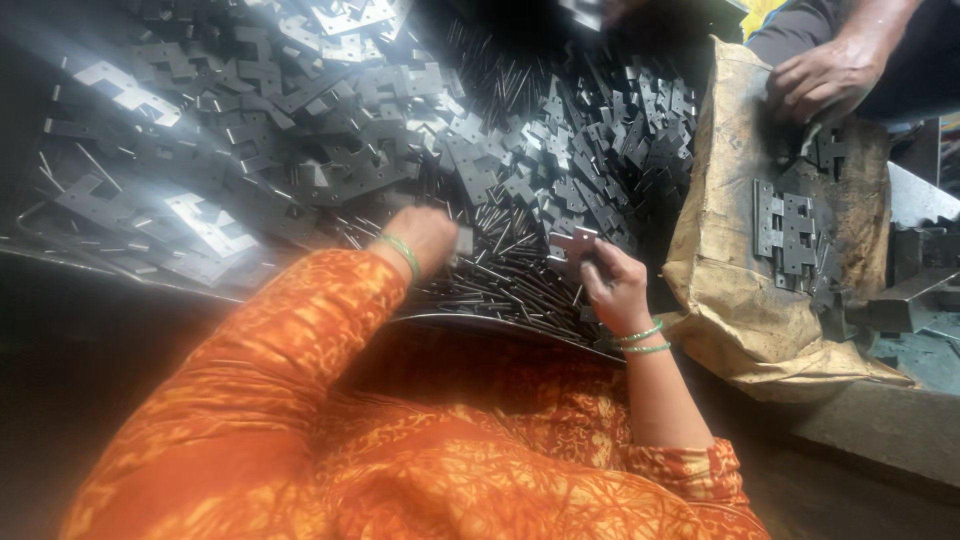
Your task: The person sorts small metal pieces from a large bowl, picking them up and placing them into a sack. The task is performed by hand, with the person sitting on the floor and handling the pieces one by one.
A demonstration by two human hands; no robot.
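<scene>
My right hand (612, 285) pinches a small grey metal hinge plate (573, 243) above a heap of thin steel pins (505, 270). My left hand (428, 238) is curled over the pins, with a small metal piece (464, 241) showing at its fingertips; whether it grips that piece I cannot tell. Both wrists wear green bangles, and orange patterned sleeves cover my arms.
A big pile of loose hinge plates (300, 130) fills the metal tray (470, 322) behind the pins. At right a brown sack-covered surface (720, 290) carries assembled hinges (785, 225). Another person's hand (828, 75) rests on its top edge.
</scene>
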